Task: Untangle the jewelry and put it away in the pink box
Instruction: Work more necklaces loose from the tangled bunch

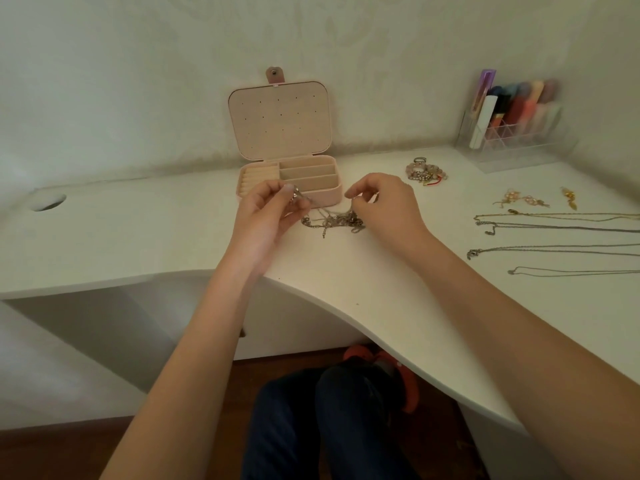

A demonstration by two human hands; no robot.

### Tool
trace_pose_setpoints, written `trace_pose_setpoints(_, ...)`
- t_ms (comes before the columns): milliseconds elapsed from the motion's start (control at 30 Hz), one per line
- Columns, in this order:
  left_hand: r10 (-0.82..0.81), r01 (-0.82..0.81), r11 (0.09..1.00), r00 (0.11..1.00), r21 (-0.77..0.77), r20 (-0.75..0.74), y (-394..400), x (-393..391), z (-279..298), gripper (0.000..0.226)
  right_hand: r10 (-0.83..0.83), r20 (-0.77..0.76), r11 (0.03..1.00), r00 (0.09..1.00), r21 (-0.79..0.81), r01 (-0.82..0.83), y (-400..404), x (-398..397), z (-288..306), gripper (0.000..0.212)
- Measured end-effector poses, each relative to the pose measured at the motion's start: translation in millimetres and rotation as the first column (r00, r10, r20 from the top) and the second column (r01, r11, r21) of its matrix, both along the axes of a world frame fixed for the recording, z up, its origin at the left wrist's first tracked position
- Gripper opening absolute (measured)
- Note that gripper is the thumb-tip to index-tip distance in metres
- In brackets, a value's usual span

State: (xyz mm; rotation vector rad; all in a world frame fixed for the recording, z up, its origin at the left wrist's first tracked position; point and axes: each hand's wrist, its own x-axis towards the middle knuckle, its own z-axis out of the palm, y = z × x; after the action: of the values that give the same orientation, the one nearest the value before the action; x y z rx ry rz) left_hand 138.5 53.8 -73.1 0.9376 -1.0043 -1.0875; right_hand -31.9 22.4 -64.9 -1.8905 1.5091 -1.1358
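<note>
wall: pale, patterned | desk: white, curved | floor: brown wood

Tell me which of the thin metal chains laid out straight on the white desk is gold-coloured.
The farthest thin gold-coloured chain, nearest the wall, beside the gold earrings; the three nearer laid-out chains are silver-grey.

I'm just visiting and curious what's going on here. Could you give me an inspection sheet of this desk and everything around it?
Surface: white desk, curved front edge, round hole at far left.
Job's things: pink box open, lid upright against the wall; tangle of silver chains in front of it.
Clutter: four chains laid out straight on the right; earrings; bracelets; clear organiser.
Hands: left hand pinches a chain end; right hand, fingers curled, picks at the tangle.
Cables: nothing seen.
Surroundings: pale wall, wooden floor, person's legs under the desk.
</note>
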Motion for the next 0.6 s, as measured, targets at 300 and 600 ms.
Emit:
trace_pose_setpoints(300,-0.123,0.123,0.992,0.992,0.004,0.041,6,0,5,0.02,0.339,0.201,0.93,0.919,0.072,-0.359,15,24,-1,0.012)
trace_pose_setpoints(600,0.088,-0.08,0.996,0.97,-0.045,0.227,8,-4,4,0.012,0.162,0.407,0.937,0.899,0.221,-0.269,20,21,17,0.021)
